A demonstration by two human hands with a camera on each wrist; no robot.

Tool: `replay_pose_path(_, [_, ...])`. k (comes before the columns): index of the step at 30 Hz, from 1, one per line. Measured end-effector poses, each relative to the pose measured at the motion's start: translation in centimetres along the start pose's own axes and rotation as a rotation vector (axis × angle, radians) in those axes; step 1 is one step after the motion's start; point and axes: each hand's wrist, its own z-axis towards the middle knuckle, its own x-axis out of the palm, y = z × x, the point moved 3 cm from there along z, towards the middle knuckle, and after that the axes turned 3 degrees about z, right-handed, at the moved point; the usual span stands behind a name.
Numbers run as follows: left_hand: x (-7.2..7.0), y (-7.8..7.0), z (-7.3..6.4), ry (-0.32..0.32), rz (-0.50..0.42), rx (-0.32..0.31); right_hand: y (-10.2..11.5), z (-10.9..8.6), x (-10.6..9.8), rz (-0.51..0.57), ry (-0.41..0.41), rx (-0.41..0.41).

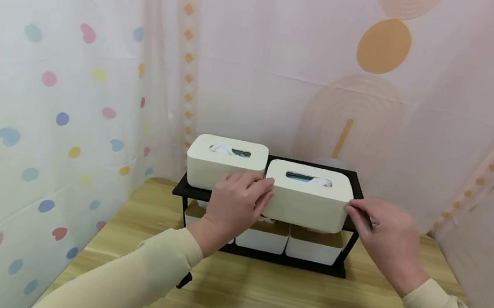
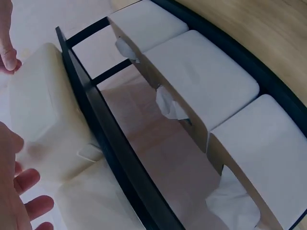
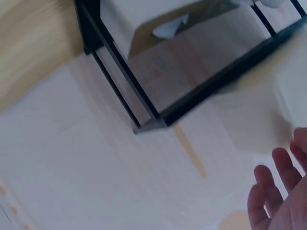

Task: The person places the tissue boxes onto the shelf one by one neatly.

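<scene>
A cream tissue box (image 1: 306,207) with white tissue showing in its top slot stands at the right of the upper shelf, its front overlapping the black edge. My left hand (image 1: 236,201) holds its left end, thumb and index finger at the upper front corner. At the opposite end, my right hand (image 1: 385,237) pinches the right front corner. A matching tissue box (image 1: 202,171) sits close on the left, partly behind my left hand. In the right wrist view, my thumb and fingertips (image 3: 284,165) are at the box's end.
Both boxes are on a two-tier black rack (image 1: 356,186) on a wooden table (image 1: 262,298). Its lower tier carries white boxes (image 1: 314,251) with brown tops, tissue poking out (image 2: 168,103). Patterned curtains (image 1: 263,58) hang behind and at both sides.
</scene>
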Motion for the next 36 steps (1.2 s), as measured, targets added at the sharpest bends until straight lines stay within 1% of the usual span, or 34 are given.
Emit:
replay_pose_path(1, [0.1, 0.0, -0.2, -0.04, 0.055, 0.034, 0.3, -0.2, 0.2, -0.07, -0.064, -0.068])
replay_pose_path(3, [0.0, -0.1, -0.6, -0.089, 0.127, 0.089, 0.7, -0.7, 0.5, -0.144, -0.138, -0.139])
replay_pose_path(5, [-0.1, -0.2, -0.9, -0.111, 0.166, 0.13, 0.9, -1.2, 0.8, -0.192, -0.174, -0.167])
replay_pose_path(7, [-0.2, -0.2, -1.1, -0.111, 0.181, 0.149, 1.0, -1.5, 0.9, -0.218, -0.177, -0.178])
replay_pose_path(11, [-0.2, -0.1, -1.4, -0.083, 0.187, 0.155, 1.0, -1.7, 1.0, -0.233, -0.137, -0.177])
replay_pose_path(14, [-0.1, -0.1, -1.3, -0.052, 0.188, 0.143, 1.0, -1.7, 1.2, -0.21, -0.101, -0.168])
replay_pose_path(16, [0.1, -0.1, -1.1, -0.031, 0.196, 0.131, 1.0, -1.7, 1.5, -0.206, -0.06, -0.157])
replay_pose_path(24, [1.2, -0.2, -0.4, 0.1, 0.234, 0.078, 0.6, -1.9, 2.8, -0.192, 0.113, -0.076])
replay_pose_path(26, [1.4, -0.2, -0.4, 0.132, 0.237, 0.068, 0.6, -2.0, 3.1, -0.19, 0.142, -0.059])
replay_pose_path(29, [1.6, -0.2, -0.4, 0.172, 0.245, 0.056, 0.6, -2.0, 3.4, -0.183, 0.161, -0.049])
replay_pose_path(32, [1.8, -0.1, -0.5, 0.189, 0.255, 0.052, 0.6, -1.9, 3.7, -0.177, 0.166, -0.048])
replay_pose_path(36, [1.7, 0.2, -0.7, 0.17, 0.25, 0.057, 0.6, -2.0, 3.7, -0.173, 0.183, -0.03])
